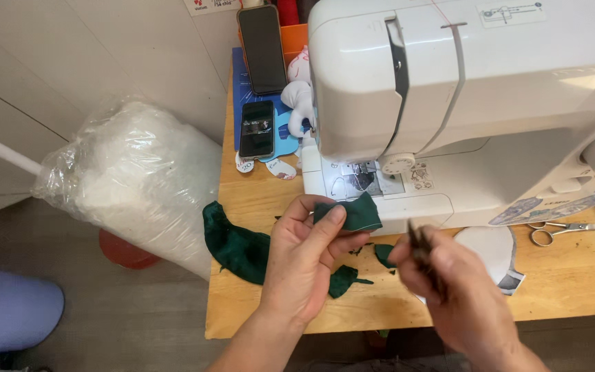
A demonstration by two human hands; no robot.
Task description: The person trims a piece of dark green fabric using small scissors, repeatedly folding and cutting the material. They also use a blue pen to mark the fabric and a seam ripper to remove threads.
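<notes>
Where the cloth is: the small dark green piece of soft cloth point(351, 212) sits up in front of the person, just in front of the big white sewing machine point(463, 103), above the light wooden table point(256, 200).
Which hand is nearer: the left hand point(308, 258) has it; the right hand point(442, 282) is just beside it, lower and to the right.
Long way of the cloth: it runs side to side, with its free end pointing right, toward the right hand.
Left hand: closed on the cloth, thumb on top, fingers behind.
Right hand: blurry, closed around a thin dark tool point(418, 241) that points up at the cloth; I cannot tell what tool it is.
How the cloth looks: dark green, fuzzy, bent over the fingers, small.
Close by: more green cloth scraps point(239, 248) lie on the table under the hands; silver scissors point(562, 231) lie well apart on the right.
</notes>
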